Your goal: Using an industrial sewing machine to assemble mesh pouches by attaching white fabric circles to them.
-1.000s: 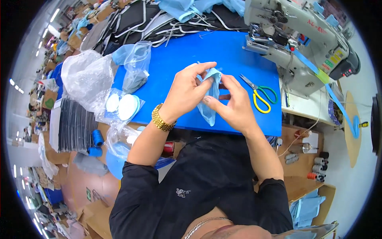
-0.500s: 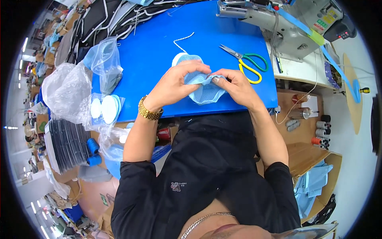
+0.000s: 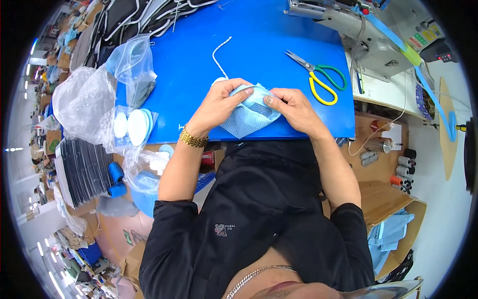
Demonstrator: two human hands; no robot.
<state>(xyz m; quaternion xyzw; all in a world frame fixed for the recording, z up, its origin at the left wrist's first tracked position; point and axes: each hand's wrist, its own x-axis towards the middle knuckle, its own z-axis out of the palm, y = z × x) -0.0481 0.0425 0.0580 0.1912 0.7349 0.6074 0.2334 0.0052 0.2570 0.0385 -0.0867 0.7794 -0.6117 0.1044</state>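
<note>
Both my hands pinch the upper edge of a light blue mesh fabric piece (image 3: 245, 119) above the near part of the blue table. My left hand (image 3: 219, 105) grips the edge's left side, thumb on top. On the right side, my right hand (image 3: 295, 109) holds the same edge between thumb and curled fingers. The mesh hangs in a pointed fold toward me. A white twisted cord (image 3: 217, 60) lies on the table beyond my left hand, its near end running to a white rounded part mostly hidden behind that hand. Scissors (image 3: 318, 82) with one green and one yellow handle lie to the right.
A sewing machine (image 3: 371, 50) stands at the right. Clear plastic bags (image 3: 89, 107) and white oval pads (image 3: 137, 127) are at the table's left side, black grey-edged pieces (image 3: 134, 20) at the far left. Below right, a cardboard box (image 3: 411, 239) holds blue fabric.
My hands have turned the mesh piece, and it now hangs with a point toward me. The cord has shifted slightly left with it. The whole view has moved a little.
</note>
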